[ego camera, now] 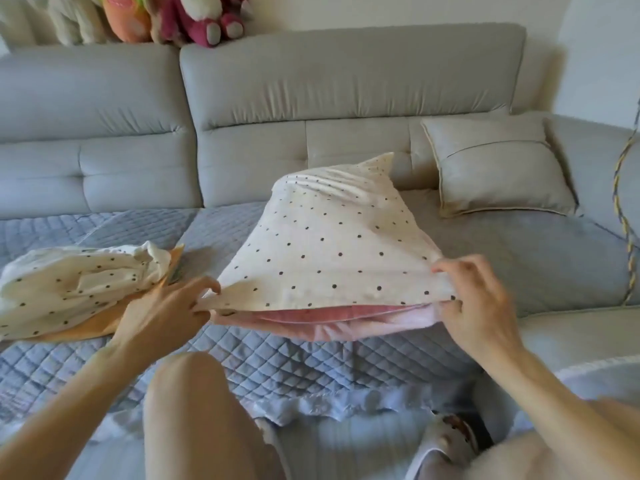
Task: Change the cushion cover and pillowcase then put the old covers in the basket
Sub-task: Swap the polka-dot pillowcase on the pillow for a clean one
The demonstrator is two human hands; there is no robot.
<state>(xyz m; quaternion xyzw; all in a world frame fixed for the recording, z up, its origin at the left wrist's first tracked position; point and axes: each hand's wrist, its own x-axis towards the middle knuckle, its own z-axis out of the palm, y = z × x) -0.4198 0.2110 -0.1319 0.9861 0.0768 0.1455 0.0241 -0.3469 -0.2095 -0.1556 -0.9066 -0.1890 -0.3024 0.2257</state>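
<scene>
A pillow in a cream pillowcase with dark dots (332, 244) lies on the sofa seat in front of me, its open end toward me. Pink inner pillow (332, 322) shows in the opening. My left hand (173, 306) pinches the left corner of the open edge. My right hand (478, 299) grips the right corner of the same edge, fingers curled over the cloth. To the left lies a crumpled cream dotted cover (76, 282) on top of an orange cloth (100, 323).
A grey sofa (346, 84) with a blue quilted seat cover (519, 258). A beige cushion (498, 168) leans at the back right. Plush toys (166, 15) sit on the backrest top. My bare knee (194, 403) is at the seat's front edge.
</scene>
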